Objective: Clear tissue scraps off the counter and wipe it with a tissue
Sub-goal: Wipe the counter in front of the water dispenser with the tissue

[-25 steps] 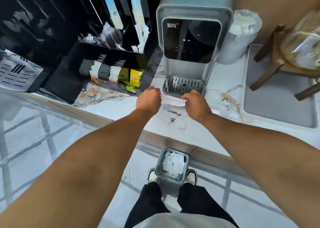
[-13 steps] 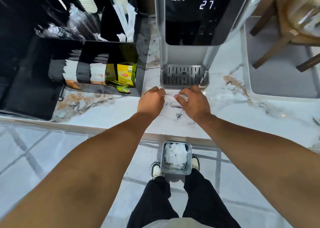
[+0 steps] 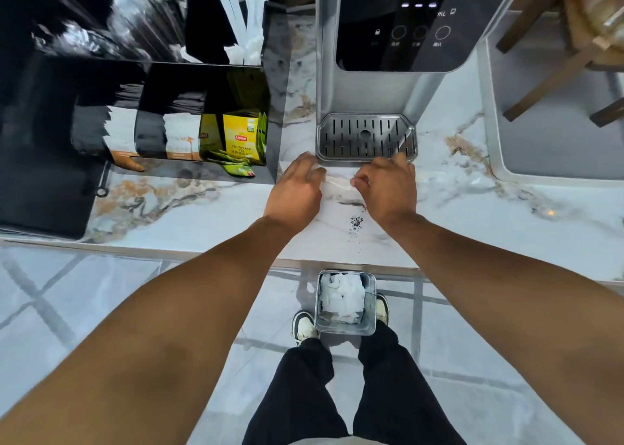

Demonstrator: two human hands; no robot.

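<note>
Down on the marble tabletop [image 3: 209,218], seen from the head camera, both hands meet just in front of the drip tray [image 3: 366,137] of a grey water dispenser [image 3: 371,86]. The left hand [image 3: 297,191] and the right hand [image 3: 388,188] each pinch one end of a white tissue [image 3: 339,185], fingers curled narrowly onto it, so the tissue lies stretched between them, low against the stone. Whether it presses flat on the surface cannot be told, as it blends with the pale marble.

Just nearer the person than the tissue, a small scatter of dark specks [image 3: 356,223] sits on the tabletop, close to the right wrist. To the left stands a black organiser [image 3: 141,83] with open compartments; its rightmost one holds yellow tea bags [image 3: 241,137], and a few green packets spill from it at the front. At the far right a grey tray [image 3: 540,134] carries the wooden legs of a stand [image 3: 547,83].

Below the tabletop edge, on the tiled floor [image 3: 84,302], a small square metal bin [image 3: 346,304] rests between the person's shoes [image 3: 304,324] and is filled with crumpled white tissue scraps [image 3: 341,297]. Black trouser legs show beneath it.
</note>
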